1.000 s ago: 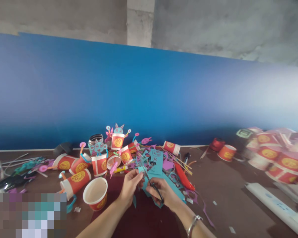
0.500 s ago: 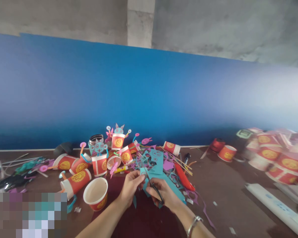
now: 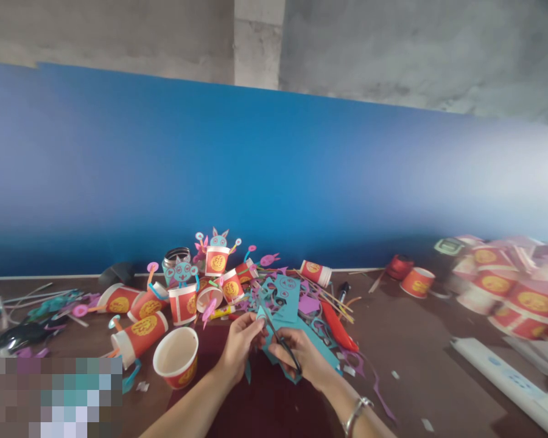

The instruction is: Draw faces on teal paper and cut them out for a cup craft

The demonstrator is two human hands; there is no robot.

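Seemingly mid-cut: left hand (image 3: 240,342) pinches small blue paper piece (image 3: 260,314), right hand (image 3: 303,354) wrapped around scissors (image 3: 293,359), blades against paper. Beyond — eared cutout (image 3: 181,274) already up at paper cup (image 3: 178,305); face drawn on blue sheet (image 3: 291,309) not yet cut out.

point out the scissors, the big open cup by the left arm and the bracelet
scissors (image 3: 296,360): head view, dark handle loop
open cup (image 3: 192,371): head view, red outer wall
bracelet (image 3: 355,413): head view, silver band
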